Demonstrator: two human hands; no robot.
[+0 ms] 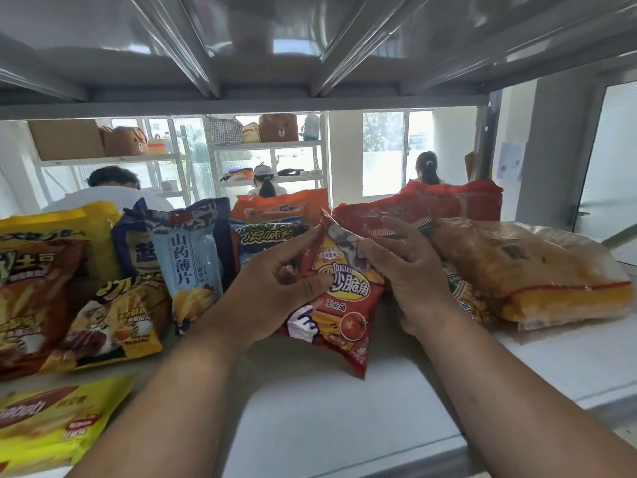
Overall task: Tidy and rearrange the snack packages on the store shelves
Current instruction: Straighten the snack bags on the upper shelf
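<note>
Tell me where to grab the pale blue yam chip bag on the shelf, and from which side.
Take the pale blue yam chip bag by its crimped top seal, fingers coming from above and the front. It stands upright and is packed between the dark blue bag and the red Bugles bag both hands hold, so its sides are probably hard to reach.

Bright daylight from the rear windows (396,150), glare above, wide-angle bending at the edges.

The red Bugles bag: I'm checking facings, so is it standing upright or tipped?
Tipped. The red Bugles bag leans left, its bottom corner on the shelf, gripped by the left hand and right hand.
</note>
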